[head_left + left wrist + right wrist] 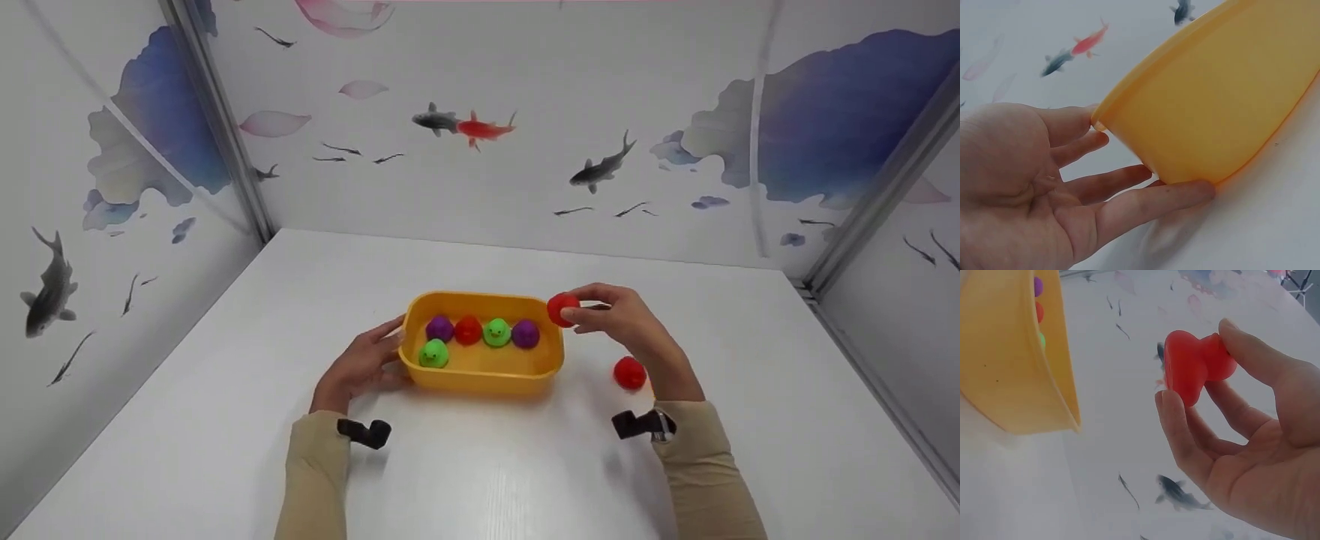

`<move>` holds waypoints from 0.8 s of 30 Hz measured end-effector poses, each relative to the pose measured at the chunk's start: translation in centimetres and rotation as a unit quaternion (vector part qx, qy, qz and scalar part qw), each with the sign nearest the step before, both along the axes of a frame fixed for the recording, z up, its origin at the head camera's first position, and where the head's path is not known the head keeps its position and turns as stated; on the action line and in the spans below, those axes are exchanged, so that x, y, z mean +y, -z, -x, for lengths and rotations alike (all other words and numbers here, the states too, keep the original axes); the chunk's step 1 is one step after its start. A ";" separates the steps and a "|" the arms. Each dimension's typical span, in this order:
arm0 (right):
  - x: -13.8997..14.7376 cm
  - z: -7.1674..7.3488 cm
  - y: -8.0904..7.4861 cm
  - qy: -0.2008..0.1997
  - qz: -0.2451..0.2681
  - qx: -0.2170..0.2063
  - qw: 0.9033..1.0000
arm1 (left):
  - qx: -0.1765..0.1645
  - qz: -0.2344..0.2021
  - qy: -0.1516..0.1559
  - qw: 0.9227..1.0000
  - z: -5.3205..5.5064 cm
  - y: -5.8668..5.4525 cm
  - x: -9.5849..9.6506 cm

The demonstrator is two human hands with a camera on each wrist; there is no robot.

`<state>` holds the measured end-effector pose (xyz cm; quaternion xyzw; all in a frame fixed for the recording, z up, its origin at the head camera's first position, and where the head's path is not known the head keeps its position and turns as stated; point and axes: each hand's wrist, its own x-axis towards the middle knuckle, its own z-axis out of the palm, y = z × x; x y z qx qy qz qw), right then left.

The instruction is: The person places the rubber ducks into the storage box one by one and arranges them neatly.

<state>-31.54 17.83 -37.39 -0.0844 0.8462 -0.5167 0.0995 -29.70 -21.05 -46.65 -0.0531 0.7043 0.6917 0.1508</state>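
In the head view my left hand is at the left end of a yellow plastic tub. The left wrist view shows its fairly straight fingers touching the tub's wall, some by the rim and others low down. Inside the tub are two green toy ducks, two purple toys and a red toy. Just off the tub's right rim, my right hand pinches a red rubber duck between thumb and fingers, held up off the table.
Another red toy sits on the white table, right of the tub and close to my right forearm. White panels painted with fish enclose the table at the back and both sides. Both wrists carry small black camera mounts.
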 end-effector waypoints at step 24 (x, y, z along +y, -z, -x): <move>-9.4 2.2 2.1 -0.068 -0.079 -0.059 0.993 | -0.001 -0.007 -0.008 1.000 0.0 0.2 -0.2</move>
